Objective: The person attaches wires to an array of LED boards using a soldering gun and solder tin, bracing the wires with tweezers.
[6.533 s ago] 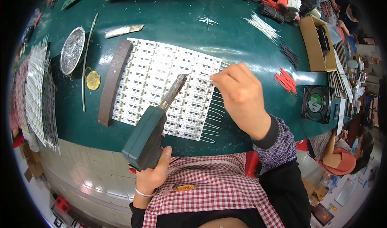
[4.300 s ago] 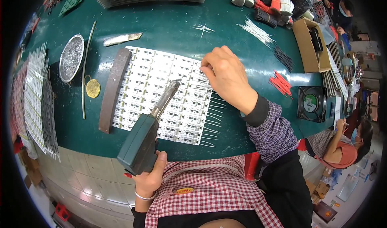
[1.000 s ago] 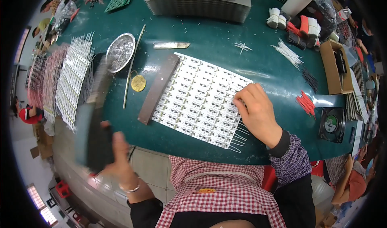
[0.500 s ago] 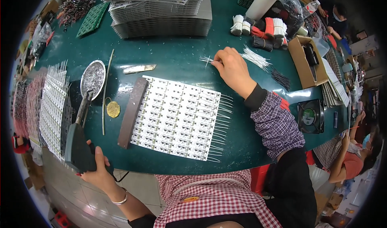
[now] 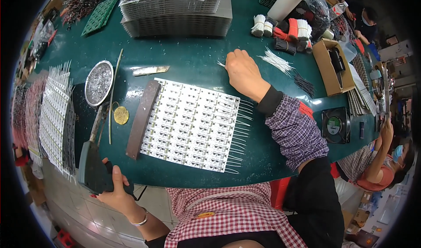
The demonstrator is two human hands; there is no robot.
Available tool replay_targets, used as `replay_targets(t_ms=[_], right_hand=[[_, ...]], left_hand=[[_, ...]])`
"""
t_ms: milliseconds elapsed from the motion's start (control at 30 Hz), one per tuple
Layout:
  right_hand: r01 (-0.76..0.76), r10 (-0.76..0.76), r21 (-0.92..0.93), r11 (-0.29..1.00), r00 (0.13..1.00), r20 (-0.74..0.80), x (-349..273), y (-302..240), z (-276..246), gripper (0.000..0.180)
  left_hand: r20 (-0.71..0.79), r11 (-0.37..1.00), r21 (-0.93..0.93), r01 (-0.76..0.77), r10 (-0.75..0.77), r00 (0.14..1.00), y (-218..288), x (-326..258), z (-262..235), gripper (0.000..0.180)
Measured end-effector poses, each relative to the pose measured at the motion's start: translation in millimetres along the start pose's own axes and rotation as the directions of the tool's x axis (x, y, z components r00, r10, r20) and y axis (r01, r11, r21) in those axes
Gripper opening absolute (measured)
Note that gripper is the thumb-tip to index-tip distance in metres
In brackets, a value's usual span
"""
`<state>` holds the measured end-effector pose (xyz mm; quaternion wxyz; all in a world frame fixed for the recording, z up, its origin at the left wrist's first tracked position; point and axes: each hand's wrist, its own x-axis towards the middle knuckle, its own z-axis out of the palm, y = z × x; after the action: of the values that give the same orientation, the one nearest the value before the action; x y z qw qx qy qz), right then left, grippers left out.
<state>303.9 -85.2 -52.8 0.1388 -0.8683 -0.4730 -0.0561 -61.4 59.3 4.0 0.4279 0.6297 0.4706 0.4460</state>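
Note:
My left hand (image 5: 117, 191) is wrapped round the grip of a dark green soldering gun (image 5: 90, 164). Its long metal tip points away from me, close to the lower rim of an oval metal dish (image 5: 87, 91) of silvery bits. Beyond the board, my right hand (image 5: 244, 72) is closed, with the ends of thin white wires (image 5: 220, 64) poking out at its left; the fingertips are hidden beneath the hand. Between the hands lies a white circuit board panel (image 5: 188, 125), with white wires along its right edge. A brown bar (image 5: 143, 120) lies along its left edge.
Stacked board panels (image 5: 175, 24) stand at the back. Loose white wires (image 5: 276, 61) and black wires (image 5: 304, 85) lie right of my right hand, near a cardboard box (image 5: 322, 68) and a fan (image 5: 336, 125). Wired panels (image 5: 55, 120) stand at far left. A co-worker (image 5: 372, 173) sits at right.
My right hand has shifted slightly left and turned over the white wires, so less of them shows. The soldering gun in my left hand has moved a little right and toward me.

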Motion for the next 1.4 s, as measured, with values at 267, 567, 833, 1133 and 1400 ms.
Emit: replay_targets(t_ms=[267,567,833,1133,1400], right_hand=[[0.061,-0.067,0.086,0.994,0.996,0.062,-34.3,-23.2,-30.8,0.012],[0.096,-0.029,0.493,0.865,0.99,-0.141,-112.1,-72.6,-45.3,0.014],[0.099,0.015,0.496,0.862,0.975,-0.222,-133.4,-84.1,-26.8,0.015],[0.075,0.026,0.458,0.886,0.978,-0.209,-133.8,-81.8,-27.5,0.016],[0.072,0.024,0.451,0.89,0.979,-0.205,-132.6,-82.3,-27.1,0.016]], left_hand=[[0.096,0.994,-0.069,0.084,-0.077,0.992,-1.8,-32.5,-6.5,0.029],[0.379,0.929,-0.172,0.329,-0.246,0.892,8.9,-77.6,3.6,0.044],[0.555,0.964,0.028,0.264,-0.234,0.798,-3.1,-100.5,9.3,0.035],[0.668,0.99,0.068,0.122,-0.136,0.732,-11.4,-101.9,12.5,0.038],[0.669,0.995,0.063,0.079,-0.101,0.736,-11.2,-102.7,18.8,0.034]])
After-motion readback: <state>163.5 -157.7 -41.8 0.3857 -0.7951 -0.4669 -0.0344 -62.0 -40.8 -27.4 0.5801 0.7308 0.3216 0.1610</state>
